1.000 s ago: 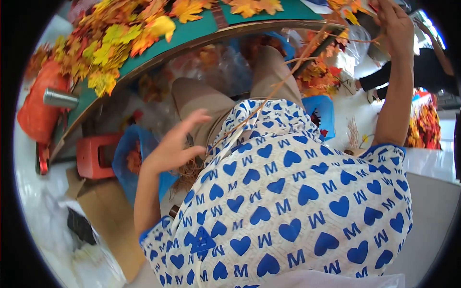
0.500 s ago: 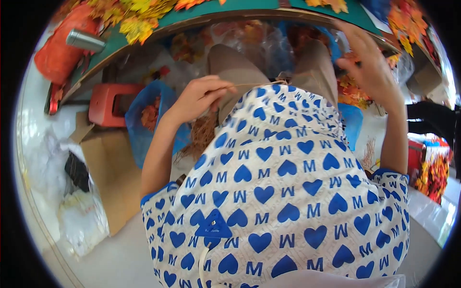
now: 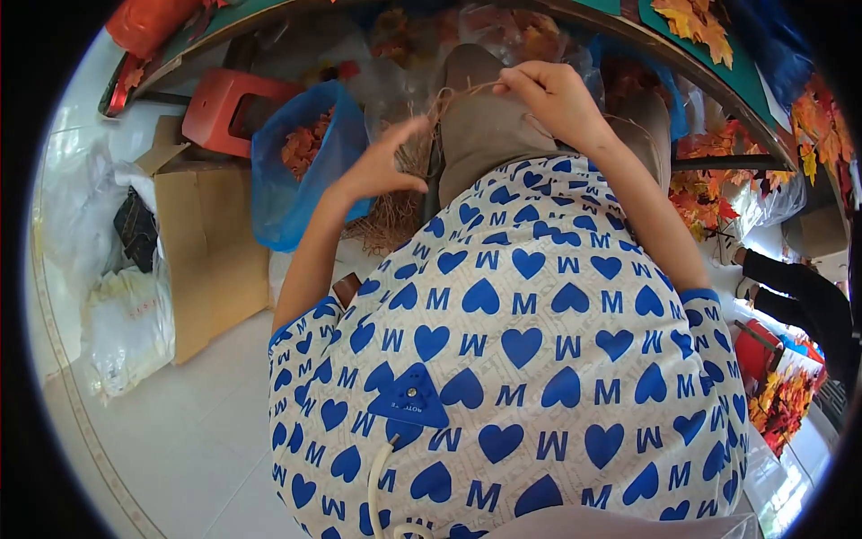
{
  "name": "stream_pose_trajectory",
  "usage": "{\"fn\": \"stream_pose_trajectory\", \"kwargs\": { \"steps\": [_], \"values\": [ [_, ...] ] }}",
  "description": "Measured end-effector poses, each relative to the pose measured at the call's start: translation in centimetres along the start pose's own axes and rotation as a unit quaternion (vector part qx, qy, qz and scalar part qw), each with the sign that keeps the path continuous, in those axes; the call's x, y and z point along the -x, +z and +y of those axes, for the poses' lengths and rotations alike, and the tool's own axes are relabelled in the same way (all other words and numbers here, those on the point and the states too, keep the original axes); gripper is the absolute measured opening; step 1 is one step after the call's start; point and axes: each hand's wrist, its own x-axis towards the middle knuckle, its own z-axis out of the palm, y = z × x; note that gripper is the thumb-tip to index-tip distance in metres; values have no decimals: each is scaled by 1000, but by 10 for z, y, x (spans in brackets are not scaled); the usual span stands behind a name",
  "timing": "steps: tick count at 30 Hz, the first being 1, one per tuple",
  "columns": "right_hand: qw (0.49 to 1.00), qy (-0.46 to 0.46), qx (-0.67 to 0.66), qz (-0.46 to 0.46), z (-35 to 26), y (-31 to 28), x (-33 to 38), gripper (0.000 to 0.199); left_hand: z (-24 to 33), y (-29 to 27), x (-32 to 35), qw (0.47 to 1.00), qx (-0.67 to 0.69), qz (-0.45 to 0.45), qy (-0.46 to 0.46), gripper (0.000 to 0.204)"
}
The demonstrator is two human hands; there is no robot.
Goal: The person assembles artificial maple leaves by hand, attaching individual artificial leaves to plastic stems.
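Observation:
My right hand (image 3: pixel 561 103) is closed above my lap, pinching the end of a thin brown twig-like strand (image 3: pixel 469 90) between thumb and fingertips. The strand runs left from the pinch and bends down in loose curls by my knee. My left hand (image 3: pixel 382 163) is close to those curls, fingers stretched out and thumb apart, with nothing visible in it. Below that hand, a bundle of similar brown strands (image 3: pixel 386 232) hangs beside my left thigh. Another thin strand (image 3: pixel 633 126) lies across my right thigh.
To the left are a blue plastic bag (image 3: pixel 274 202) holding reddish-brown leaves, a red stool (image 3: pixel 211 112) and a cardboard box (image 3: pixel 211 260). A table edge (image 3: pixel 754 135) crosses ahead, with orange artificial leaves (image 3: pixel 696 27) on top. Another person's dark-clothed limbs (image 3: pixel 799 287) show at right.
My right hand has come from the far right to the middle and now pinches the strand. My left hand has let go of its strand and spread its fingers. The view has tilted down.

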Motion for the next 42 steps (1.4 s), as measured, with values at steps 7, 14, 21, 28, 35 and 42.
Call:
{"fn": "stream_pose_trajectory", "kwargs": {
  "steps": [7, 14, 21, 28, 35, 42],
  "values": [
    [998, 17, -44, 48, 4, -16, 8, 32, -41, 73, -8, 957, -132, 255, -43, 58],
    [996, 55, 58, -26, 13, -34, 28, 30, -89, 66, -42, 954, 98, 4, -283, 56],
    [984, 32, 166, -56, 5, -48, 49, 19, -141, 98, -33, 805, 339, 281, -398, 40],
    [958, 134, 145, 209, 33, -232, 120, 22, -253, 43, 190, 601, 460, 515, -402, 35],
    [855, 135, 313, 391, 67, -386, 190, 29, -279, 48, 323, 563, 284, 603, -488, 27],
    [844, 146, 245, 454, 89, -375, 181, 29, -267, 4, 270, 431, 353, 739, -379, 24]
  ]
}}
